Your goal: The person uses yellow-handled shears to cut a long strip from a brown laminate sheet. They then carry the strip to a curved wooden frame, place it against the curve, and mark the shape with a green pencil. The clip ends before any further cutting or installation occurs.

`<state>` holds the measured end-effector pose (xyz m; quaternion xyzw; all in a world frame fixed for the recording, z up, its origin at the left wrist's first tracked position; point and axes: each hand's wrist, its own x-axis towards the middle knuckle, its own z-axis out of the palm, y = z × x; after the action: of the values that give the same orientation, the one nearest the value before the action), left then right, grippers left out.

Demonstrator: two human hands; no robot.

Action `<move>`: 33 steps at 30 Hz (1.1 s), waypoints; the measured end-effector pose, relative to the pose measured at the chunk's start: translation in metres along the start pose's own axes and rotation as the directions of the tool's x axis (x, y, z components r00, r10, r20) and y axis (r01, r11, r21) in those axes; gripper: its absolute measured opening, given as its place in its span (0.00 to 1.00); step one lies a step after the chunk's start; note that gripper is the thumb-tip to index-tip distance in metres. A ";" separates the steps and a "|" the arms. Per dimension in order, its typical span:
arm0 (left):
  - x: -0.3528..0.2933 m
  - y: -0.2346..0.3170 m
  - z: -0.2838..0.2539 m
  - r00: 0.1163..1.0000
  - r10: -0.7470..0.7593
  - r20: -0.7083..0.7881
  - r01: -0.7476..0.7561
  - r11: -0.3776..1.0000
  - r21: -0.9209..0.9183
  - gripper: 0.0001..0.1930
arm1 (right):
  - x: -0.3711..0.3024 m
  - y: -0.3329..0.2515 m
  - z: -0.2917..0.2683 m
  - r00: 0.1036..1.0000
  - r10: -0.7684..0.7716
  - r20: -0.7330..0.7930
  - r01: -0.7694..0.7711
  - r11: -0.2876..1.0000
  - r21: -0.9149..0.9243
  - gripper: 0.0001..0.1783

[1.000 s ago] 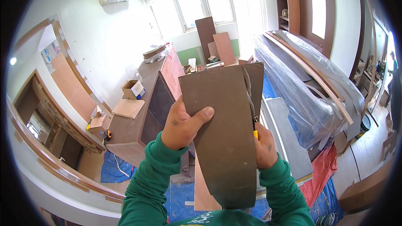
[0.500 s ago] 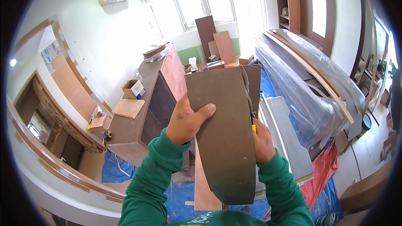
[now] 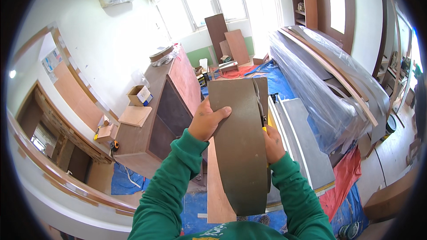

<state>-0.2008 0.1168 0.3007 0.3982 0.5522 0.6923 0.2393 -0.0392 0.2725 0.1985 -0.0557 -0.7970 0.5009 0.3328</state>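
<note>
Brown, round-ended sheet [image 3: 238,155], pinched by the left hand [image 3: 208,121], seems mid-cut; the right hand [image 3: 274,146], gripping a yellow-handled tool [image 3: 264,129], should next advance steadily.

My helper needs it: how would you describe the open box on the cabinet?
Left of the held sheet stands a long brown cabinet. On it, just beyond a flat pale board, sits the open box. Unlike that board, it stands hollow, with blue on its side.
</note>
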 end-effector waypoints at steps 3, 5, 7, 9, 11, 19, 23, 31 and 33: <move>0.009 -0.018 -0.003 0.999 -0.039 0.012 0.040 0.996 -0.079 0.25 | 0.001 0.014 0.005 0.997 0.071 -0.032 -0.071 0.997 0.016 0.20; 0.013 -0.028 -0.004 0.997 -0.081 0.015 0.083 0.987 -0.139 0.25 | 0.000 0.025 0.007 0.991 0.133 -0.030 -0.131 0.990 0.055 0.20; 0.016 -0.035 -0.005 0.995 -0.095 0.012 0.095 0.986 -0.140 0.24 | 0.001 0.035 0.009 0.991 0.133 -0.033 -0.131 0.990 0.056 0.19; 0.018 -0.041 -0.005 0.993 -0.114 0.011 0.115 0.985 -0.127 0.24 | 0.002 0.044 0.009 0.995 0.091 -0.042 -0.090 0.996 0.015 0.19; 0.020 -0.044 -0.005 0.989 -0.150 -0.002 0.149 0.984 -0.095 0.24 | 0.002 0.050 0.008 0.999 -0.022 -0.031 0.020 0.998 -0.066 0.18; 0.024 -0.056 -0.009 0.990 -0.141 -0.008 0.139 0.985 -0.102 0.24 | 0.000 0.065 0.013 0.998 -0.054 -0.037 0.049 0.992 -0.116 0.14; 0.028 -0.073 -0.017 0.984 -0.180 -0.017 0.178 0.980 -0.092 0.24 | 0.005 0.080 0.019 0.997 -0.082 -0.011 0.077 0.967 -0.242 0.19; 0.019 -0.120 -0.064 0.944 -0.279 -0.177 0.262 0.959 -0.112 0.21 | -0.004 0.082 0.006 0.753 0.655 0.065 -0.576 0.610 0.544 0.25; 0.007 -0.136 -0.083 0.922 -0.329 -0.205 0.285 0.934 -0.215 0.19 | -0.009 0.078 -0.001 0.748 0.663 0.020 -0.568 0.625 0.535 0.25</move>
<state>-0.2877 0.1120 0.1667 0.1971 0.5672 0.7359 0.3127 -0.0504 0.3082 0.1291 -0.2806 -0.5338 0.7688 0.2127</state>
